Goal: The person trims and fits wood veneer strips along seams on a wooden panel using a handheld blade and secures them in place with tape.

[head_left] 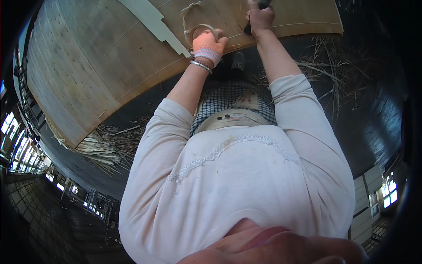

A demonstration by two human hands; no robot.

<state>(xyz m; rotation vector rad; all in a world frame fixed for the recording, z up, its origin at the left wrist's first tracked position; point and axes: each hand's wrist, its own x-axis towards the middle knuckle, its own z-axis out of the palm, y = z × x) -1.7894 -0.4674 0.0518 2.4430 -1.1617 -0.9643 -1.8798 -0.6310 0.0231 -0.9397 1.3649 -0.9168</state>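
Observation:
A large sheet of wood veneer [94,61] spreads in front of me, marked with thin pale lines. My left hand [208,44], in an orange knit glove, is over its near edge with the fingers curled on a beige tape roll [192,34]. A thin loose end of tape [184,18] rises from the roll. Farther right, my bare right hand [261,17] is closed around a dark tool [248,30] that sticks out on both sides of the fist; its exact kind is unclear. A pale, step-edged strip [151,22] lies on the veneer near my left hand.
Loose veneer scraps [103,152] lie heaped under the sheet's left corner, and more scraps [332,66] litter the dark floor at right. My shoe [238,60] shows below the near edge. A dark metal frame [26,90] stands along the far left.

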